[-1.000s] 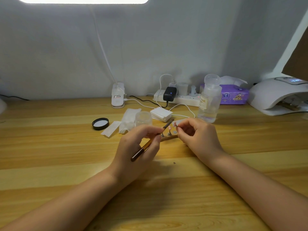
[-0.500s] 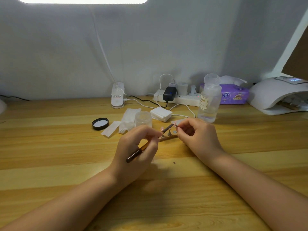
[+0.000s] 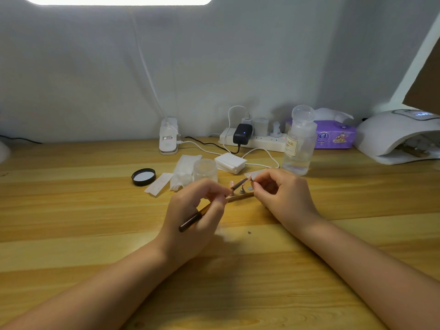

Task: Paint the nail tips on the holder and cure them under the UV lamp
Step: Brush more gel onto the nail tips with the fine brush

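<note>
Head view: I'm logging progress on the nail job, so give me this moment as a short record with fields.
left hand: left hand holds the brush, tip toward the nail tip
right hand: right hand pinches that nail tip
holder: wooden holder lies on the table between the hands
UV lamp: UV lamp at far right, something inside, too unclear to name
nearby: open jar, black lid, clear bottle
stage: painting, not yet curing

Left hand (image 3: pixel 190 217) grips a brush (image 3: pixel 209 207), its tip at a nail tip (image 3: pixel 249 178) pinched by the right hand (image 3: pixel 283 196) above the holder (image 3: pixel 240 197).
</note>
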Demonstrator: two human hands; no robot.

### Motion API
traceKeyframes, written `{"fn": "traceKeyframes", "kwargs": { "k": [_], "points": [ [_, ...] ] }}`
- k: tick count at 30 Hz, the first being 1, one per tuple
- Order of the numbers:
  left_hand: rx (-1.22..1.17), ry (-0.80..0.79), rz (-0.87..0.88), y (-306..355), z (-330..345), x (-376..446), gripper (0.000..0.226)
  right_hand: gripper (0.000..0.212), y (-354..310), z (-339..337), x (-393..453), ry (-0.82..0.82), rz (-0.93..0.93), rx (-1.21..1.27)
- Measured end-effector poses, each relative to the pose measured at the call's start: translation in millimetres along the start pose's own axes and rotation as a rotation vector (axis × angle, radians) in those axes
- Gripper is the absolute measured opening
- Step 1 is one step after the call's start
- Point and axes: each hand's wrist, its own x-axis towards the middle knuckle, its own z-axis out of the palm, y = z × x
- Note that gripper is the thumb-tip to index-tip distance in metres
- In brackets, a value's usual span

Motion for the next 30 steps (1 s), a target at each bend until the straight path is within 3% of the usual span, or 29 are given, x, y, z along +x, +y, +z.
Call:
{"fn": "traceKeyframes", "kwargs": {
  "k": [5, 11, 30],
  "points": [
    [-0.006, -0.027, 0.049, -2.6, 1.8, 1.3, 0.026, 0.010, -1.1, 0.2, -0.3, -0.004, -0.018, 0.018],
    [-0.036, -0.011, -0.039, -1.8, 0.1, -0.8, 0.024, 0.008, 1.2, 0.2, 0.0, -0.007, 0.007, 0.014],
    [-0.096, 0.022, -0.063, 0.4, 1.2, 0.2, 0.024, 0.006, 4.6, 2.6, 0.2, -0.018, 0.013, 0.135]
  ]
}}
